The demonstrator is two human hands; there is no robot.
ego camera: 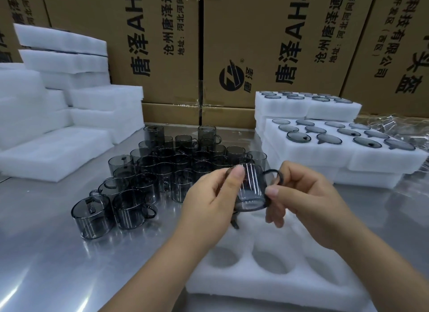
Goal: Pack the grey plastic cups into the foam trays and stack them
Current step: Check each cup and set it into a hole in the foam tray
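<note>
Now we pinch the tilted cup (251,186) in left hand (209,195) and right hand (308,200), handle rightward. The foam tray (255,286) lies just beneath.

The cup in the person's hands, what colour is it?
The cup is see-through smoky grey, seen best in the head view.

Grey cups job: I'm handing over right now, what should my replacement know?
Hands: left hand and right hand both pinch one grey cup above the near foam tray.
Things: loose cups crowd the steel table; empty foam trays are piled far left.
Done: filled trays are stacked at right.
To do: the near tray's visible pockets are empty; fill it, stack it, repeat.
</note>
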